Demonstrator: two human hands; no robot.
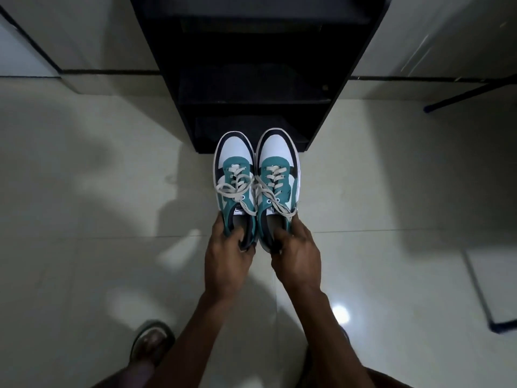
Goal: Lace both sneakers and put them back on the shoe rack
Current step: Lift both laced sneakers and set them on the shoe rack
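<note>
Sandalled foot (152, 344) on the floor (84, 219) sits nearest the cam. Left hand (228, 257) is curled round the heel collar of the left sneaker (233, 177); right hand (296, 254) likewise on the right sneaker (278, 175). Both laced, side by side, touching, toes toward the black shoe rack (251, 79). Best approach, prob.: keep pair level, slide toes-first onto a shelf. Tongue label too small to read.

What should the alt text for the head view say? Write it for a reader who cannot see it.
Two hands, left hand and right hand, each hold a laced teal, white and navy sneaker by the heel, left sneaker beside right sneaker, toes toward a black shoe rack on a pale tiled floor.
</note>
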